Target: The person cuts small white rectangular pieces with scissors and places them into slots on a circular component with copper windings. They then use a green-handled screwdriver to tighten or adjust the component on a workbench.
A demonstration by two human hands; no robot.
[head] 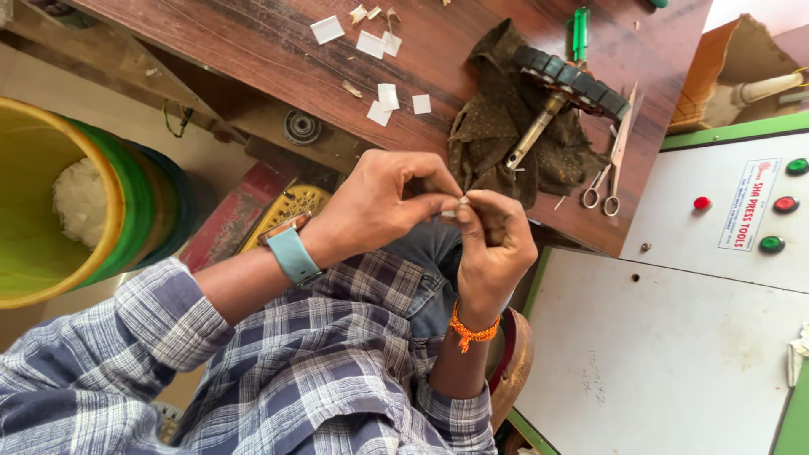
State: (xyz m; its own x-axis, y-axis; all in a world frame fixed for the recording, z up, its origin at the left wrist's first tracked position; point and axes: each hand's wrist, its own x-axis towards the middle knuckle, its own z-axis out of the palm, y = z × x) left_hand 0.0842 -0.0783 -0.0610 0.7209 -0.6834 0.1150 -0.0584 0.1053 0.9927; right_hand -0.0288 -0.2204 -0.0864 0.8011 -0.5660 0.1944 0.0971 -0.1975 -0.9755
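Observation:
My left hand (383,202), with a teal-strapped watch on its wrist, and my right hand (493,240), with an orange thread on its wrist, meet fingertip to fingertip over my lap. Together they pinch a small white slip (461,205), mostly hidden by the fingers. Both hands hover just off the near edge of the brown wooden table (253,50). Several similar white paper slips (388,94) lie scattered on that table beyond my left hand.
A brown cloth (497,126) on the table carries a dark round motor winding on a shaft (573,80), with a green-handled screwdriver (580,34) and scissors (608,168) beside it. A grey cabinet with red and green buttons (674,337) stands right. A yellow-green bucket (50,211) sits left.

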